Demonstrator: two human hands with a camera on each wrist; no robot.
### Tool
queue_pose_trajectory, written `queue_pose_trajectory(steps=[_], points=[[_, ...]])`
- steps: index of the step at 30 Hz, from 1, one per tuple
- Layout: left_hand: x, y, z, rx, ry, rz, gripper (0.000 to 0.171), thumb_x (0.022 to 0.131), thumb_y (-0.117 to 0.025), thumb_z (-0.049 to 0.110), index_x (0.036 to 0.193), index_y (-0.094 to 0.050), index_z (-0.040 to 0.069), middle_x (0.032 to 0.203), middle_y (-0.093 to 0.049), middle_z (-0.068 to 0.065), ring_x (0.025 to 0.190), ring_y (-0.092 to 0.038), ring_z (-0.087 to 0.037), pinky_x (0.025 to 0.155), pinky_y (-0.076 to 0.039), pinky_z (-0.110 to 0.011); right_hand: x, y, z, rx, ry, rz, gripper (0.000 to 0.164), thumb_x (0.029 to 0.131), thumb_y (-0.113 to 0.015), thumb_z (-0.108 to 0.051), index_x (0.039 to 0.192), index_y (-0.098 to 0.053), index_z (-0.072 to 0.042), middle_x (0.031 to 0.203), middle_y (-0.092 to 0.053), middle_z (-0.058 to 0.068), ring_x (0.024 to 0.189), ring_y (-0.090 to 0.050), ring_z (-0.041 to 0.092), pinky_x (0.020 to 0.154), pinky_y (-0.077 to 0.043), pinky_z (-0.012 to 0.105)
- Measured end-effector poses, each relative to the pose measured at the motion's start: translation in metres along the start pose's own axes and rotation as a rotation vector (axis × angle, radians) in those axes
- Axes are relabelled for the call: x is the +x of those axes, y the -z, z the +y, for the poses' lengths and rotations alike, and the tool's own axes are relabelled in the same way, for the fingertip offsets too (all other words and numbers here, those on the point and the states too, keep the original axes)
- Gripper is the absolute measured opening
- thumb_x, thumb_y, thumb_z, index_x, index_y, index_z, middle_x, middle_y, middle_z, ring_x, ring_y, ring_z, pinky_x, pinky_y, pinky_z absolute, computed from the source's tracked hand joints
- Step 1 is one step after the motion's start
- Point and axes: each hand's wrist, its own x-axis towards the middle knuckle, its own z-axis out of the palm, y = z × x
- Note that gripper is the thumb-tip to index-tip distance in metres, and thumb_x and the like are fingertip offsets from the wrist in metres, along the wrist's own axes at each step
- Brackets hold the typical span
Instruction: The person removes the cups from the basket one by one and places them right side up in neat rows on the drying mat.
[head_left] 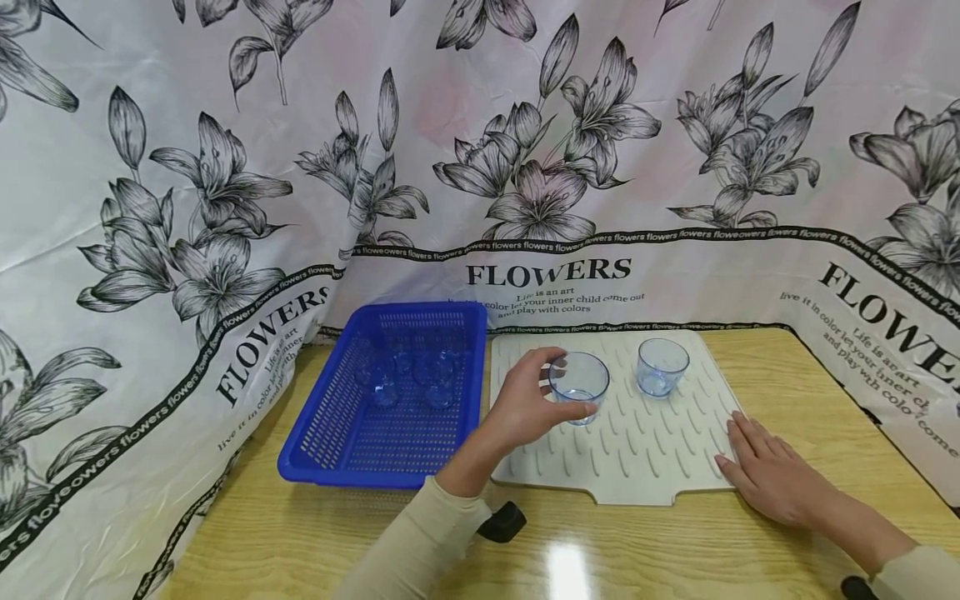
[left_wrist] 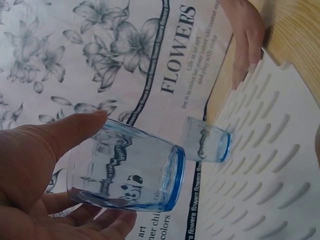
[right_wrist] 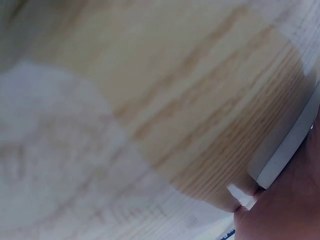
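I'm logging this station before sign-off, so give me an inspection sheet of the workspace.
Surface: light wooden table, with a white ridged mat lying on it.
Job's things: one clear bluish glass held over the mat; a second glass upright on it; more glasses inside the blue basket, exact count unclear.
Clutter: nothing seen.
Hands: left hand has its fingers around the held glass; right hand rests at the mat's right edge.
Cables: nothing seen.
Surroundings: flower-printed cloth behind and beside the table.

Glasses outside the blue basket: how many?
2: the held glass, in the left hand over the white mat, and the standing glass on that mat. None seems hidden outside the basket.
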Motion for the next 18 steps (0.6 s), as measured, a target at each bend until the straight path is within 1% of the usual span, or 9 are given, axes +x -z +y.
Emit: queue_pose_trajectory(steps=[2, 4, 9, 11, 14, 18], points=[[0.001, -0.002, -0.001, -0.001, 0.001, -0.004, 0.08, 0.08, -0.09, 0.023, 0.148, -0.049, 0.008, 0.141, -0.054, -0.009, 0.13, -0.055, -0.031, 0.105, -0.051, -0.036, 0.0, 0.0, 0.0, 0.0, 0.001, -0.002, 0.074, 0.111, -0.039, -0.04, 0.152, -0.022, 0.02, 0.159, -0.016, 0.041, 0.147, -0.013, 0.059, 0.11, -0.019, 0.075], [0.002, -0.004, -0.001, -0.003, 0.007, -0.007, 0.081, 0.08, -0.09, 0.023, 0.148, -0.049, 0.008, 0.141, -0.054, -0.008, 0.13, -0.056, -0.033, 0.105, -0.051, -0.037, 0.0, 0.0, 0.0, -0.001, 0.0, -0.003, 0.074, 0.111, -0.039, -0.04, 0.152, -0.022, 0.02, 0.159, -0.016, 0.041, 0.147, -0.013, 0.06, 0.11, -0.019, 0.075], [0.004, -0.009, -0.001, 0.02, 0.031, -0.009, 0.082, 0.079, -0.091, 0.025, 0.148, -0.049, 0.011, 0.14, -0.054, -0.007, 0.129, -0.057, -0.031, 0.102, -0.053, -0.036, 0.0, 0.0, 0.0, -0.003, -0.003, -0.005, 0.074, 0.111, -0.039, -0.04, 0.151, -0.022, 0.021, 0.158, -0.016, 0.042, 0.146, -0.013, 0.06, 0.11, -0.019, 0.075], [0.005, -0.012, -0.001, 0.025, 0.031, -0.012, 0.082, 0.079, -0.091, 0.025, 0.147, -0.049, 0.011, 0.14, -0.055, -0.007, 0.129, -0.058, -0.03, 0.101, -0.053, -0.033, 0.001, -0.001, 0.0, -0.005, -0.004, -0.004, 0.075, 0.111, -0.038, -0.04, 0.151, -0.022, 0.021, 0.158, -0.016, 0.042, 0.146, -0.013, 0.06, 0.11, -0.019, 0.075], [0.007, -0.016, -0.001, 0.027, 0.026, -0.018, 0.081, 0.079, -0.092, 0.025, 0.147, -0.05, 0.011, 0.139, -0.056, -0.006, 0.128, -0.058, -0.028, 0.1, -0.053, -0.033, 0.001, -0.001, 0.0, -0.007, -0.005, -0.003, 0.074, 0.111, -0.038, -0.04, 0.152, -0.022, 0.021, 0.158, -0.016, 0.042, 0.146, -0.013, 0.06, 0.11, -0.019, 0.075], [0.009, -0.022, -0.001, 0.015, 0.019, -0.031, 0.082, 0.079, -0.092, 0.024, 0.147, -0.05, 0.01, 0.138, -0.056, -0.006, 0.128, -0.058, -0.029, 0.101, -0.053, -0.036, 0.001, -0.002, 0.001, -0.007, -0.004, 0.0, 0.074, 0.111, -0.038, -0.04, 0.152, -0.022, 0.02, 0.159, -0.016, 0.042, 0.146, -0.013, 0.06, 0.11, -0.019, 0.075]])
